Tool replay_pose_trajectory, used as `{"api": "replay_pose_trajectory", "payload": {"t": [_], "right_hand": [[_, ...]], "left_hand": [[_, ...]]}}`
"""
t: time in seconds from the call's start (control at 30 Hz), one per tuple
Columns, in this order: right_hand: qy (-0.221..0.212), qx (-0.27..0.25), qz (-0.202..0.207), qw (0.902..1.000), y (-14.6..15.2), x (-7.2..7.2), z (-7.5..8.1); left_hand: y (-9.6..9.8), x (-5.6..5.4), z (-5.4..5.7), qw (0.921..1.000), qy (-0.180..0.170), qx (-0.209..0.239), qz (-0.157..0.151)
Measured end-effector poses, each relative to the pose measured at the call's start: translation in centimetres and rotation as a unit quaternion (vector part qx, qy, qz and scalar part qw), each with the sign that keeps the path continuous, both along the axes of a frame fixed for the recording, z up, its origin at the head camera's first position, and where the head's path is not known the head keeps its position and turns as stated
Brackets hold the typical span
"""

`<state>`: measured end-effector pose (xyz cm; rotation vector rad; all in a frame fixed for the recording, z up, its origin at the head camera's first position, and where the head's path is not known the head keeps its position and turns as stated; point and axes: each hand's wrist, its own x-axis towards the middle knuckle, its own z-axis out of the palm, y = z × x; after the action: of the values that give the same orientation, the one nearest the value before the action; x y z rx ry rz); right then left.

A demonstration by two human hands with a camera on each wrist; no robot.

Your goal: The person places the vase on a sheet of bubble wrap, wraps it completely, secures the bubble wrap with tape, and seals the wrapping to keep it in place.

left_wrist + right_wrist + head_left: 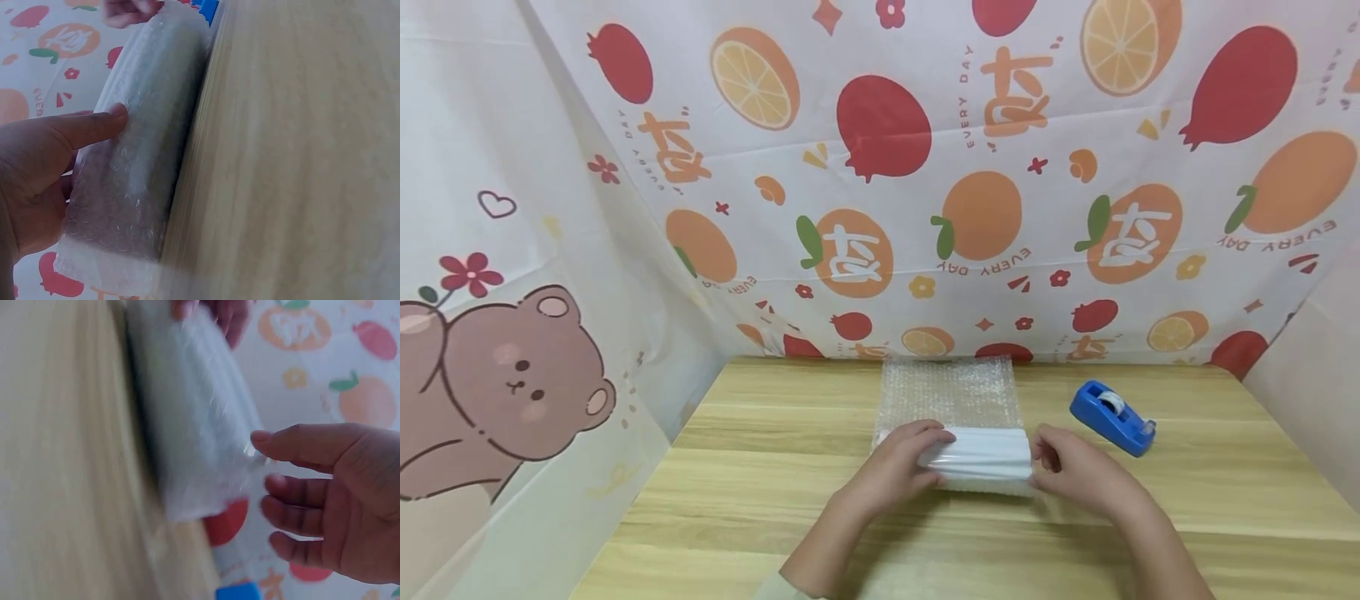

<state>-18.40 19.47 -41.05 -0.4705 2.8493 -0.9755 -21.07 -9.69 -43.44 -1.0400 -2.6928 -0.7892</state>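
Observation:
A sheet of clear bubble wrap (pixel 951 392) lies on the table, its near part wrapped round a long white bundle (pixel 988 458). What the bundle is cannot be told. My left hand (pixel 898 462) grips its left part; in the left wrist view the thumb (pixel 103 128) lies across the wrap, with the fingers behind it partly hidden. At the right end, my right hand (pixel 1078 471) pinches the edge of the wrap. The right wrist view shows that thumb (pixel 300 442) at the corner, the other fingers loosely bent and apart from the bundle.
A blue tape dispenser (pixel 1112 417) with a roll of tape stands on the wooden table (pixel 760 467), right of the wrap. Behind the table hangs a fruit-print cloth (pixel 880 200), touching the far edge of the sheet. Another cloth with a bear print (pixel 523 375) hangs at the left.

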Motion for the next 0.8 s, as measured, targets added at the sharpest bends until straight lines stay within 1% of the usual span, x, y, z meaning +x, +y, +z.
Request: {"api": "replay_pose_trajectory", "payload": {"t": [0.07, 0.13, 0.2, 0.27, 0.33, 0.4, 0.53, 0.67, 0.8], "right_hand": [[0.045, 0.015, -0.015, 0.9988, -1.2, 0.3, 0.5], [0.099, 0.035, -0.020, 0.9943, -2.6, 0.5, 0.7], [0.148, 0.064, -0.007, 0.9869, -4.0, 0.5, 0.4], [0.171, 0.096, 0.014, 0.9804, -5.2, 0.2, -0.1], [0.171, 0.126, 0.035, 0.9765, -6.1, -0.3, -0.6], [0.161, 0.154, 0.048, 0.9737, -6.6, -0.8, -1.1], [0.155, 0.192, 0.069, 0.9667, -6.3, -2.0, -1.8], [0.167, 0.193, 0.103, 0.9615, -5.4, -3.0, -2.5], [0.160, 0.184, 0.125, 0.9617, -4.9, -3.6, -2.8]], "left_hand": [[-0.1, 0.0, 0.0, 1.0000, -0.004, 0.002, -0.004], [-0.1, 0.0, 0.0, 0.9999, -0.012, 0.002, -0.006], [-0.1, -0.1, 0.1, 0.9998, -0.020, -0.002, -0.004], [-0.2, -0.1, 0.3, 0.9996, -0.028, -0.007, -0.002], [-0.2, -0.2, 0.5, 0.9992, -0.038, -0.011, -0.002], [-0.1, -0.4, 0.6, 0.9987, -0.047, -0.016, -0.005], [-0.1, -0.9, 0.8, 0.9976, -0.061, -0.029, -0.017], [-0.2, -1.5, 1.0, 0.9963, -0.070, -0.045, -0.019], [-0.4, -1.7, 1.0, 0.9953, -0.081, -0.050, -0.020]]}}
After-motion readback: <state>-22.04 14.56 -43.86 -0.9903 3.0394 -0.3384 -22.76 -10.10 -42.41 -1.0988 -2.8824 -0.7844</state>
